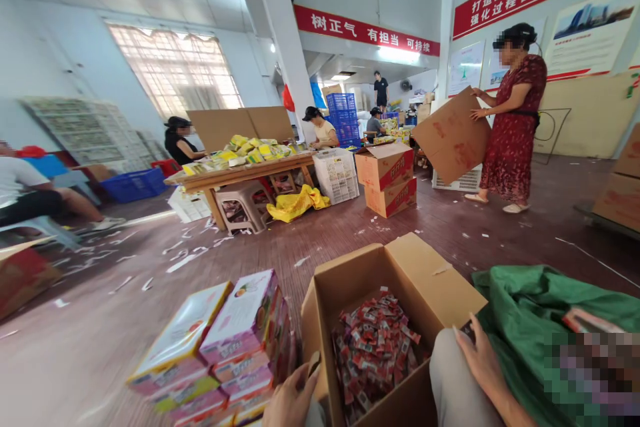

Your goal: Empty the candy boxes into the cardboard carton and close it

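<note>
The left hand (pixel 290 397) is being held with bent fingers beside the open cardboard carton (pixel 350 273); whether the small dark piece (pixel 315 363) at its fingertips is being pinched cannot be told. The right hand (pixel 479 357) is being held by the knee (pixel 445 373), near the carton's right flap (pixel 425 273), its closure likewise being left unclear. Inside the carton, red sachets (pixel 373 353) are being contained in a loose heap; they are being judged light, soft and slippery, best being taken by a flat end. Leftward, fruit-printed boxes (pixel 243 313) are being stacked up on one another.
</note>
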A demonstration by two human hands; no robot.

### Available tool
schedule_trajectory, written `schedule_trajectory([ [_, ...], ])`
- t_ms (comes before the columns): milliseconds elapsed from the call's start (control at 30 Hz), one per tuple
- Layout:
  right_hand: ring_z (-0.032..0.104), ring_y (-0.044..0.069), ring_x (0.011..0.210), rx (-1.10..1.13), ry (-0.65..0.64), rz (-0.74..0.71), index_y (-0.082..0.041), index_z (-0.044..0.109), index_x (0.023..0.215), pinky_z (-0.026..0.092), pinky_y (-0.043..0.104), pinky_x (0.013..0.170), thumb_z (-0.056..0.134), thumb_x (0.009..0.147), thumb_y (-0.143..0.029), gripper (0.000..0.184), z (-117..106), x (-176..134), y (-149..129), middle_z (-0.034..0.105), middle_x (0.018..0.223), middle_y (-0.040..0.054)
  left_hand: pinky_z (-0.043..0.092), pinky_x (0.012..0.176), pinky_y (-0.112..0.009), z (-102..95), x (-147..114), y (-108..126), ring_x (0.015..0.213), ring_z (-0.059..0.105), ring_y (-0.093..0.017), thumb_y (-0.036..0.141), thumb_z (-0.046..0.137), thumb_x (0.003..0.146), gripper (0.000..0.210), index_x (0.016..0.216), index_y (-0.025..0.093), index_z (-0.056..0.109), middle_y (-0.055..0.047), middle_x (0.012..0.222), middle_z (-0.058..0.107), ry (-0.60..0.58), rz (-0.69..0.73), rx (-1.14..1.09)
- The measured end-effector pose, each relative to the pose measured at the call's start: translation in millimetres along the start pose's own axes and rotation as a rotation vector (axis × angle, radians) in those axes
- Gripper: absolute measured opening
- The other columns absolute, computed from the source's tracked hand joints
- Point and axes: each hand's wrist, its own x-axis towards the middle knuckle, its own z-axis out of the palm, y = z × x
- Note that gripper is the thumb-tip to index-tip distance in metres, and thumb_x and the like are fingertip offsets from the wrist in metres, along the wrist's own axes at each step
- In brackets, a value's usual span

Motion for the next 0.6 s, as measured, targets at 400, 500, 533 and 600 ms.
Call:
schedule_trajectory([
  [400,0.06,0.04,0.137,-0.812,-0.433,-0.357,-0.014,0.07,0.145,0.05,0.052,0.112,0.053,0.102,-0.038,0.052,30,16,-80,0.067,0.145,0.0213,0.054,0.107,-0.048,8.4,-3,-16,0.125,0.074,-0.042,0.067,0.04,0.084,0.078,0.127,0.017,0.08,-0.017,0.128,0.081,0.061,0.006,-0.016],
  [500,0.06,0.04,0.137,-0.856,-0.493,-0.409,-0.013,0.074,0.139,0.051,0.051,0.111,0.052,0.103,-0.037,0.048,32,15,-82,0.067,0.144,0.0212,0.053,0.107,-0.045,13.0,-5,-16,0.121,0.075,-0.039,0.063,0.042,0.087,0.072,0.125,0.016,0.081,-0.018,0.124,0.082,0.091,0.012,0.01],
  [533,0.061,0.04,0.136,-0.86,-0.493,-0.431,-0.013,0.074,0.138,0.051,0.051,0.11,0.051,0.104,-0.036,0.047,33,15,-80,0.068,0.143,0.0211,0.054,0.107,-0.044,14.6,-5,-16,0.12,0.076,-0.038,0.061,0.044,0.088,0.069,0.124,0.017,0.082,-0.017,0.122,0.082,0.1,0.018,0.014],
  [600,0.062,0.039,0.135,-0.864,-0.495,-0.462,-0.014,0.074,0.139,0.051,0.05,0.11,0.051,0.103,-0.035,0.047,36,17,-77,0.068,0.142,0.021,0.054,0.105,-0.042,17.5,-4,-18,0.118,0.076,-0.037,0.058,0.046,0.089,0.064,0.123,0.017,0.082,-0.017,0.12,0.083,0.118,0.018,0.016],
])
